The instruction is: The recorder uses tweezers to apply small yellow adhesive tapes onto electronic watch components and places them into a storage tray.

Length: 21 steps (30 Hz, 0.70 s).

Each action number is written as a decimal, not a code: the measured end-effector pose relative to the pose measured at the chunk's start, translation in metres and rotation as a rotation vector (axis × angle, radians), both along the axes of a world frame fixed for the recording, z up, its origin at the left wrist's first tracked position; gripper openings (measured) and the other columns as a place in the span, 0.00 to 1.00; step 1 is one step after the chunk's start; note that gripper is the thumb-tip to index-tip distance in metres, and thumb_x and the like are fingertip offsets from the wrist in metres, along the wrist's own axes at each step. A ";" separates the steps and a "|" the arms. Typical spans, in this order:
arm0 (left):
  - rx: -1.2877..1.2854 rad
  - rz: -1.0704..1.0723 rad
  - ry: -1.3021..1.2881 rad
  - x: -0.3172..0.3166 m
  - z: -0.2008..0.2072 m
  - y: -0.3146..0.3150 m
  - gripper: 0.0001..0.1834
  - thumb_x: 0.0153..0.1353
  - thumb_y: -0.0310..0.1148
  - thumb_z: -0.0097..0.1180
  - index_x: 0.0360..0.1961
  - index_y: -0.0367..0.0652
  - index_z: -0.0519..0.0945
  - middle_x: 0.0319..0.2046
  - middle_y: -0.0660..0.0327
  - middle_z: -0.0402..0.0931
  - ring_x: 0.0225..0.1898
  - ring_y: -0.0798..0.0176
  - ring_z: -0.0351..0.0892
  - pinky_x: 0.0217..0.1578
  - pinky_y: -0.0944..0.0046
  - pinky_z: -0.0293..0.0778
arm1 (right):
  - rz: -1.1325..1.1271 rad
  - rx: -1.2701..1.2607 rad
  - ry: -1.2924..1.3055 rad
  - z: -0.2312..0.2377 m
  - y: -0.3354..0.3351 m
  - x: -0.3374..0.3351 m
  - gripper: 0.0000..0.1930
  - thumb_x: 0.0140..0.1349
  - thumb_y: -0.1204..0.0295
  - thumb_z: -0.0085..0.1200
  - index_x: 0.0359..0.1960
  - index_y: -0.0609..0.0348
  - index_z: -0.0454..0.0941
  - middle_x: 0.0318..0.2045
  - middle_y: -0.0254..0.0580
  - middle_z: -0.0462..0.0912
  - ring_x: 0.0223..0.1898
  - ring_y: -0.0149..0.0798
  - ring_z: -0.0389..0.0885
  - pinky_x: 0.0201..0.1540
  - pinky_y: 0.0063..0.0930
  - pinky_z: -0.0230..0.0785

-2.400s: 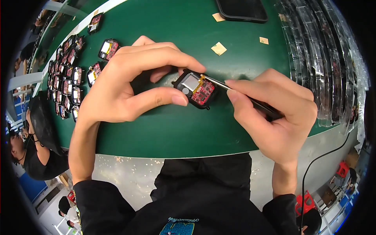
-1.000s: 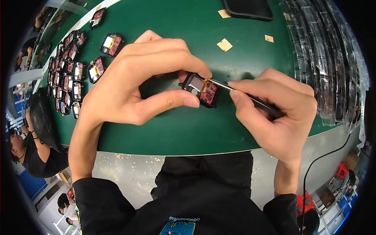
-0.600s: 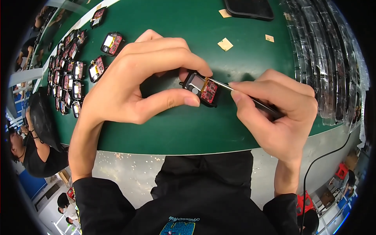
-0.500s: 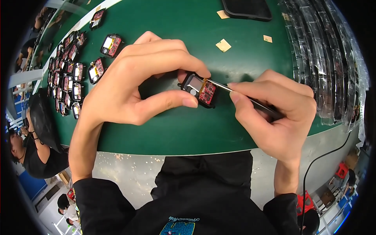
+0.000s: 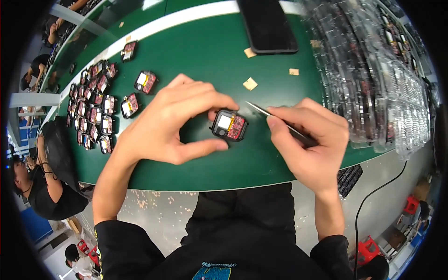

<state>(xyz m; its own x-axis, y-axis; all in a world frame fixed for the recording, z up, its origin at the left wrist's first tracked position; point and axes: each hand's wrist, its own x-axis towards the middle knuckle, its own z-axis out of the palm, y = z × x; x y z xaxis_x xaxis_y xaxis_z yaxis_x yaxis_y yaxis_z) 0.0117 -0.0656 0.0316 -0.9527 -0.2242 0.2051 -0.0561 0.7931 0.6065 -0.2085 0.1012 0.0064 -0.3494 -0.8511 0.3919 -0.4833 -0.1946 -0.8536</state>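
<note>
My left hand [image 5: 179, 123] has its thumb and fingers around the edges of a small black watch case [image 5: 221, 132]. The case lies open, showing a white battery, yellow tape and a red circuit board. Thin pointed metal tweezers [image 5: 261, 110] are gripped in my right hand [image 5: 313, 135]. Their tip is up and to the right of the case, apart from it, with nothing visible at the point.
Similar open watch cases [image 5: 95, 109] cluster at the left of the green table [image 5: 196, 175]. A black phone [image 5: 268, 28] lies at the far side near small beige paper squares [image 5: 250, 84]. Clear plastic trays [image 5: 368, 93] are stacked at the right. Another person [image 5: 51, 189] sits at the left.
The tweezers have come off the watch case's circuit board and moved away from it. The case now faces up more squarely between my left fingers. The view has shifted, showing more of the table's far side.
</note>
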 end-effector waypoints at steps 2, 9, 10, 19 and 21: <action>-0.052 -0.018 0.015 -0.005 -0.001 0.001 0.33 0.48 0.39 0.86 0.55 0.41 0.88 0.37 0.62 0.83 0.37 0.59 0.81 0.46 0.58 0.69 | -0.024 -0.014 0.014 0.003 0.001 -0.002 0.08 0.57 0.85 0.71 0.39 0.65 0.92 0.21 0.33 0.79 0.17 0.24 0.69 0.21 0.23 0.57; -0.005 0.089 -0.060 -0.006 0.001 0.006 0.31 0.45 0.40 0.89 0.50 0.40 0.89 0.32 0.65 0.80 0.31 0.64 0.73 0.41 0.61 0.68 | 0.002 -0.080 -0.037 0.003 0.003 -0.004 0.07 0.62 0.81 0.71 0.41 0.65 0.93 0.24 0.36 0.83 0.19 0.25 0.75 0.22 0.25 0.64; 0.014 0.116 -0.080 -0.003 0.003 0.006 0.32 0.44 0.40 0.89 0.50 0.39 0.89 0.31 0.66 0.80 0.30 0.66 0.71 0.41 0.63 0.67 | 0.010 -0.098 -0.059 0.002 0.003 -0.002 0.06 0.62 0.81 0.70 0.41 0.65 0.93 0.25 0.37 0.84 0.19 0.27 0.77 0.22 0.26 0.66; 0.625 -0.003 0.304 -0.068 0.066 0.001 0.34 0.46 0.42 0.87 0.50 0.32 0.87 0.46 0.56 0.87 0.46 0.64 0.84 0.50 0.63 0.76 | 0.015 -0.118 -0.073 -0.007 0.008 0.000 0.08 0.64 0.78 0.68 0.43 0.67 0.91 0.32 0.46 0.88 0.25 0.45 0.87 0.29 0.36 0.78; 0.548 -0.052 0.280 -0.132 0.098 0.007 0.33 0.49 0.38 0.86 0.54 0.33 0.87 0.50 0.58 0.88 0.52 0.65 0.86 0.50 0.65 0.77 | 0.007 -0.133 -0.070 -0.014 0.009 -0.006 0.08 0.64 0.78 0.68 0.43 0.66 0.91 0.32 0.46 0.88 0.26 0.46 0.87 0.30 0.37 0.78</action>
<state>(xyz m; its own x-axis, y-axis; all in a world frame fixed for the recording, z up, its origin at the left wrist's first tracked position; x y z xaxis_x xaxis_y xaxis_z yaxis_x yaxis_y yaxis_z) -0.1200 -0.0583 0.1297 -0.8917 -0.3226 0.3174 0.1950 0.3592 0.9127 -0.2148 0.1107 -0.0074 -0.3743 -0.7957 0.4762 -0.4220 -0.3111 -0.8515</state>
